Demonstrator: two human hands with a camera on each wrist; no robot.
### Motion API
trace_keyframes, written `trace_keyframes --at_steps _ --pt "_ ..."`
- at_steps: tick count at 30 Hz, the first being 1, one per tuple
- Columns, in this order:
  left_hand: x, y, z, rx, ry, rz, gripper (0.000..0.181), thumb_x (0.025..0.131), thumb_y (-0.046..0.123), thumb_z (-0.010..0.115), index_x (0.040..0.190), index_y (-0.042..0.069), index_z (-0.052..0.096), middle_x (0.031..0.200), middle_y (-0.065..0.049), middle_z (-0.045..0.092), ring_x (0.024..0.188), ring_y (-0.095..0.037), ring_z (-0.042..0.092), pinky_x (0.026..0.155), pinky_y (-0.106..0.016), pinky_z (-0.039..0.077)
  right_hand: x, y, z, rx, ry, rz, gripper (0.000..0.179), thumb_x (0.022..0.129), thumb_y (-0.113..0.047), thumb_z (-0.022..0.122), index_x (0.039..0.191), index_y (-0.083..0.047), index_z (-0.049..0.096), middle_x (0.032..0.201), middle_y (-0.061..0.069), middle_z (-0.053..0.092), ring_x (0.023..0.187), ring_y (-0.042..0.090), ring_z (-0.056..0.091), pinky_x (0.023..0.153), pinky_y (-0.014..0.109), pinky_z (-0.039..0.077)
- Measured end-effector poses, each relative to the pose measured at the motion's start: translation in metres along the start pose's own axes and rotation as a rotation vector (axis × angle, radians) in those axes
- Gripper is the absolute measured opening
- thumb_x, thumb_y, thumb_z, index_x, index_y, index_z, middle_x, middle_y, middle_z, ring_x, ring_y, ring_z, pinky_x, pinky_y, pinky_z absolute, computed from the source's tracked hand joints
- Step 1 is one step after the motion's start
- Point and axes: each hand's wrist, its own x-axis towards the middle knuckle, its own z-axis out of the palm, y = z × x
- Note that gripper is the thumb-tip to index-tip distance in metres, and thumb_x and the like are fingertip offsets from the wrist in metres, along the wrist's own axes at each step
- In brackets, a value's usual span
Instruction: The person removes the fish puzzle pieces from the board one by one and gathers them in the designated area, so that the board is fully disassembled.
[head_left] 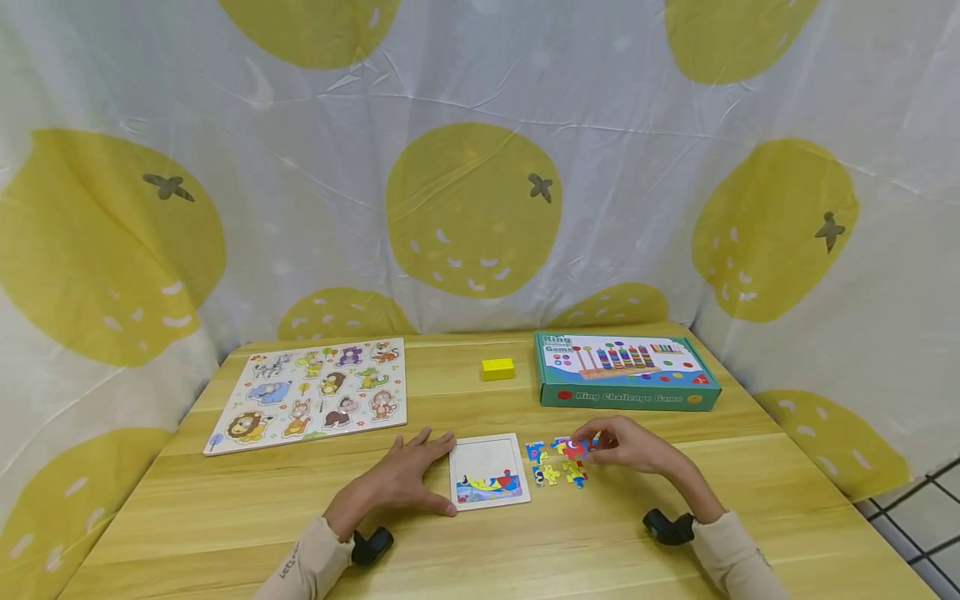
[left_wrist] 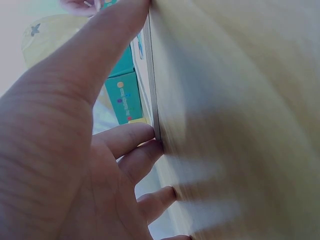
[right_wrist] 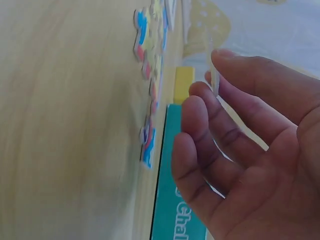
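Note:
A square wooden jigsaw tray [head_left: 483, 457] lies on the table with a strip of joined pieces along its bottom edge, showing a yellow, red and blue picture. My left hand [head_left: 397, 475] spreads its fingers at the tray's left side; thumb and fingertips touch its edge, as the left wrist view also shows. Loose jigsaw pieces [head_left: 546, 475] lie just right of the tray. Above them, my right hand [head_left: 626, 446] pinches a mostly red jigsaw piece [head_left: 575, 450] between thumb and fingers. The right wrist view shows this piece [right_wrist: 215, 80] edge-on, raised off the table.
At the back left lies an animal puzzle board [head_left: 318, 396]. A yellow block [head_left: 497, 369] stands behind the tray. The green Ring Challenge Game box [head_left: 630, 396] sits at the back right, behind my right hand. A patterned curtain [head_left: 472, 208] hangs beyond the table's far edge.

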Motion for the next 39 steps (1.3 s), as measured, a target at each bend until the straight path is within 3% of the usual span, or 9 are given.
trace_keyframes --at_steps 14,24,39 --pt "0.000 0.000 0.000 0.001 -0.001 -0.004 0.100 0.070 0.058 0.076 0.148 0.010 0.037 0.154 -0.007 0.033 0.144 -0.042 0.015 0.108 -0.070 0.007 -0.024 0.026 -0.006 0.097 -0.073 0.010 0.027 0.088 -0.010 0.067 0.113 0.001 0.066 0.085 0.003 0.062 0.065 0.004 0.048 0.056 0.019 0.041" --pt "0.001 -0.001 0.000 -0.004 -0.003 -0.002 0.100 0.070 0.059 0.076 0.148 0.011 0.037 0.154 -0.007 0.033 0.144 -0.042 0.015 0.108 -0.071 0.006 -0.026 0.030 -0.005 0.134 -0.079 0.010 0.025 0.088 -0.004 0.065 0.112 0.005 0.065 0.076 0.001 0.053 0.063 0.002 0.043 0.053 0.018 0.035" --pt "0.001 -0.002 0.001 0.003 0.000 -0.005 0.100 0.070 0.061 0.075 0.148 0.012 0.038 0.154 -0.006 0.033 0.144 -0.041 0.015 0.108 -0.071 0.007 -0.027 0.030 -0.005 0.160 -0.096 0.037 0.027 0.088 0.000 0.061 0.115 0.004 0.063 0.072 0.000 0.052 0.058 0.002 0.040 0.050 0.018 0.031"
